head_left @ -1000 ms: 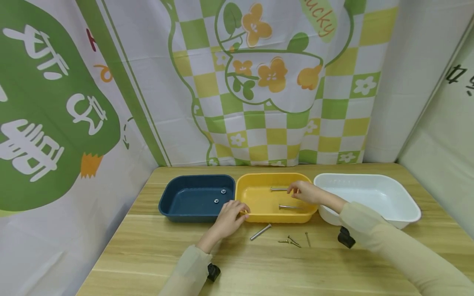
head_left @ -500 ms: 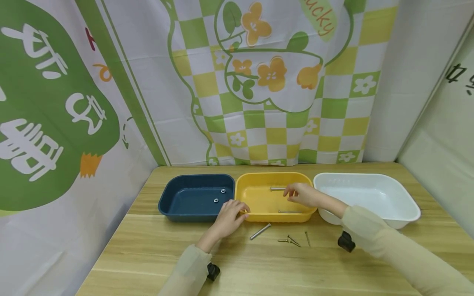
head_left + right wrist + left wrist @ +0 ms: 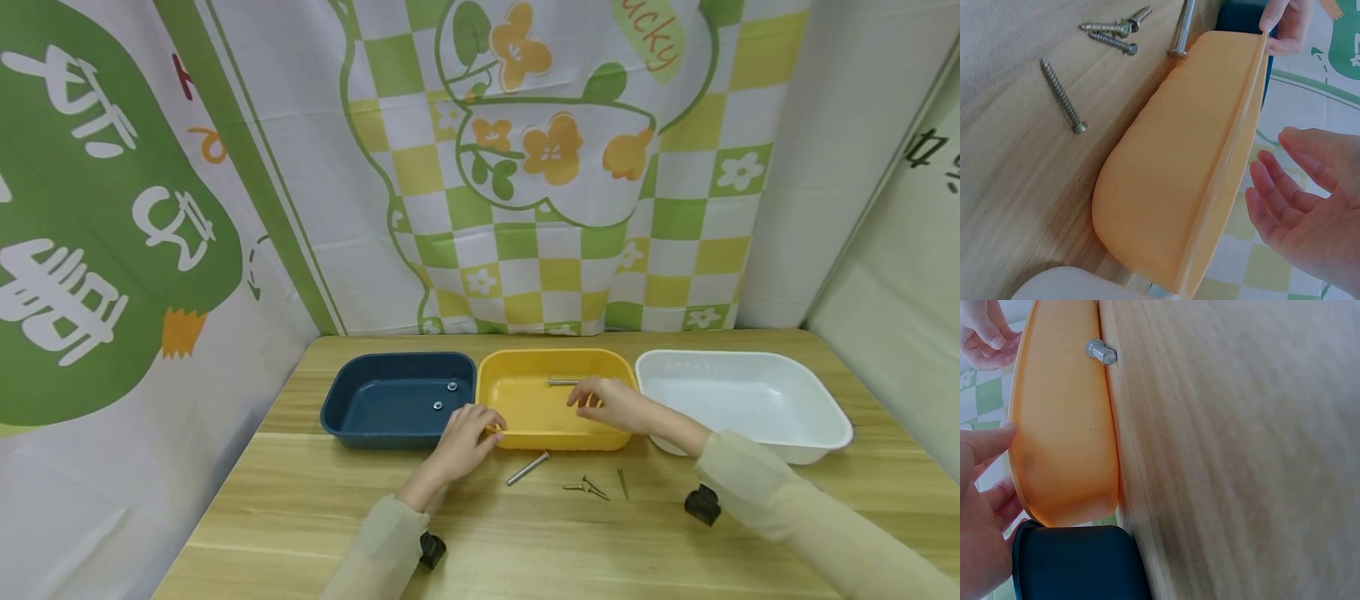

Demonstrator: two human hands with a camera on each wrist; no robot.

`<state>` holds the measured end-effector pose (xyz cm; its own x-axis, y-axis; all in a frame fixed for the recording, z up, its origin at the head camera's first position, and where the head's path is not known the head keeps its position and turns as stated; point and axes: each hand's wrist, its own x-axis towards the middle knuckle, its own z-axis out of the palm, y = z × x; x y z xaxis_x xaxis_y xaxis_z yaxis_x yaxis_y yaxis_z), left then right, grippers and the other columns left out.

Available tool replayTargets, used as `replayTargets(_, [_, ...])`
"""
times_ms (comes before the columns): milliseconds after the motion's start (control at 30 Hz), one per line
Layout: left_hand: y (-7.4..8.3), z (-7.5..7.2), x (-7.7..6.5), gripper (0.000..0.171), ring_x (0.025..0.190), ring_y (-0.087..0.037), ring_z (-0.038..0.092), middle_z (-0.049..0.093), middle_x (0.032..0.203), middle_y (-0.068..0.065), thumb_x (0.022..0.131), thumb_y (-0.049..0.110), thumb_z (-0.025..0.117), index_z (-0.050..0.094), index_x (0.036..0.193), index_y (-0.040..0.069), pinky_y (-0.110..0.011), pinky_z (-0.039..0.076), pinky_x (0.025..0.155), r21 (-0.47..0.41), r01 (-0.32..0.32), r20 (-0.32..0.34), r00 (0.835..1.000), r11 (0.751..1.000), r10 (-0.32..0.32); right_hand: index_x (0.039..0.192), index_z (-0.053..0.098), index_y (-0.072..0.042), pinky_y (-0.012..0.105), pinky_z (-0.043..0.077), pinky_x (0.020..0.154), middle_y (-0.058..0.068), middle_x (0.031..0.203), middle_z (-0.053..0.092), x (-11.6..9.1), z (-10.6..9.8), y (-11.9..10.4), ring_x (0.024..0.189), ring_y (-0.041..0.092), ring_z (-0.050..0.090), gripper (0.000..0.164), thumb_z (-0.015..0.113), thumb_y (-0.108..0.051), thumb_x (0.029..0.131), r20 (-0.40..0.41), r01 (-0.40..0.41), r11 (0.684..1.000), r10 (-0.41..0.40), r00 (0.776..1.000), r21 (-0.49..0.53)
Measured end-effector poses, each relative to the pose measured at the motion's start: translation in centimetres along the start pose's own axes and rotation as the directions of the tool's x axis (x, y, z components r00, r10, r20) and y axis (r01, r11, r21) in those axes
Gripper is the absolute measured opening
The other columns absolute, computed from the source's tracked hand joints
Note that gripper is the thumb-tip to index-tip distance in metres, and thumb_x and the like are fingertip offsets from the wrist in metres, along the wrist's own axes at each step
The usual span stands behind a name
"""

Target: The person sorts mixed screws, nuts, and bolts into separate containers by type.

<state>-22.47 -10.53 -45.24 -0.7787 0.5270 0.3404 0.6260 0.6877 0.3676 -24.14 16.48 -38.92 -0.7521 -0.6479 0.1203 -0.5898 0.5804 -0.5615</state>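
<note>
My left hand point(image 3: 463, 439) grips the near left rim of the yellow tray point(image 3: 555, 441), thumb outside and fingers over the edge. Above the tray's right half, my right hand point(image 3: 611, 403) hovers with loosely bent fingers; the right wrist view shows nothing between them. One silver bolt point(image 3: 562, 382) lies in the tray near its back wall, partly covered by that hand. On the table before the tray rests another thick silver bolt point(image 3: 528, 468). To its right lie several brassy screws point(image 3: 1063, 97), some of them crossed in a small pile.
A dark blue tray point(image 3: 375, 441) holding two small nuts point(image 3: 452, 387) adjoins the yellow one on the left. On the right stands a white tray point(image 3: 813, 454). Patterned cloth point(image 3: 540, 275) hangs behind the wooden table point(image 3: 300, 517).
My right hand has shifted slightly left over the yellow tray. A second bolt inside slipped toward the front wall and is now out of sight. My left hand stays in place.
</note>
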Motion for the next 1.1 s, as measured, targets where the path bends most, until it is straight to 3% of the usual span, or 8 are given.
replayTargets(1100, [-0.1, 0.0, 0.1, 0.010, 0.087, -0.014, 0.045, 0.053, 0.086, 0.004, 0.085, 0.022, 0.058, 0.059, 0.093, 0.016, -0.036, 0.032, 0.089, -0.003, 0.018, 0.014, 1.000, 1.000, -0.018, 0.090, 0.061, 0.001, 0.027, 0.048, 0.065, 0.008, 0.083, 0.060, -1.5, 3.5, -2.3, 0.074, 0.013, 0.055, 0.010, 0.060, 0.001, 0.080, -0.067, 0.142, 0.986, -0.137, 0.988, 0.082])
